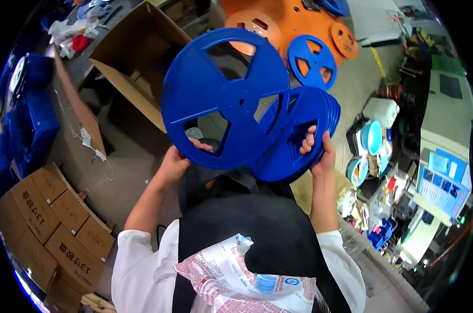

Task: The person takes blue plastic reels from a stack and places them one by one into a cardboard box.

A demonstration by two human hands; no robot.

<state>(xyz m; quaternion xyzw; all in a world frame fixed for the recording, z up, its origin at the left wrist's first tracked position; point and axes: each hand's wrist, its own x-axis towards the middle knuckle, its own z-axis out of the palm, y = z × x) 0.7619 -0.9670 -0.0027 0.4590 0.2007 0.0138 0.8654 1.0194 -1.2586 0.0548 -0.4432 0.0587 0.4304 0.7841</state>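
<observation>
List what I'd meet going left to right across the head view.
Stacked cardboard cartons → open cardboard box → single blue reel in the left hand → stack of blue reels in the right hand → white jug → blue-and-white poster.

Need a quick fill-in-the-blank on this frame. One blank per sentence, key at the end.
1. The single reel in the left hand and the stack of reels in the right hand are both coloured ____.
2. The open cardboard box is on the person's ____ side.
3. The sleeves are coloured ____.
4. The cartons at lower left are coloured ____.

Missing words: blue; left; white; brown.
</observation>
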